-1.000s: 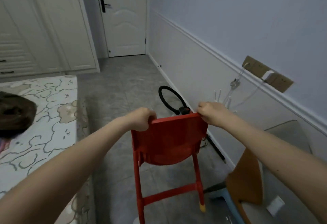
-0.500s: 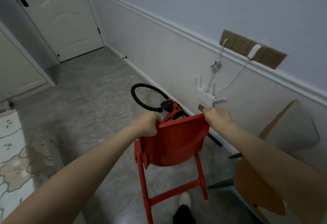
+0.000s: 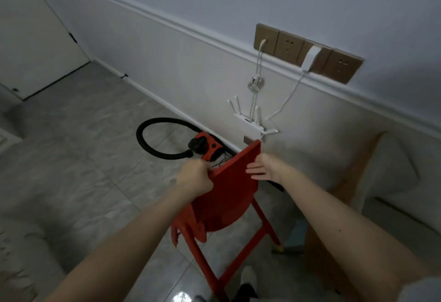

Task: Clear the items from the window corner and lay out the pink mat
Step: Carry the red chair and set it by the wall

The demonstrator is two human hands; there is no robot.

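A red plastic chair (image 3: 228,196) stands in front of me on the grey tiled floor, turned at an angle to the wall. My left hand (image 3: 195,177) grips the left end of its backrest top. My right hand (image 3: 265,170) lies with straight fingers flat against the backrest's face near the top. No pink mat is in view.
An orange vacuum (image 3: 205,146) with a looped black hose (image 3: 148,144) lies by the wall behind the chair. A white router (image 3: 249,124) hangs under brown wall sockets (image 3: 307,52). A wooden chair (image 3: 353,165) stands at right. A white door (image 3: 33,39) is at far left.
The chair has turned and moved toward the wall. My right hand let go of the backrest's right corner and now lies flat on it. The view swung right, away from the bed.
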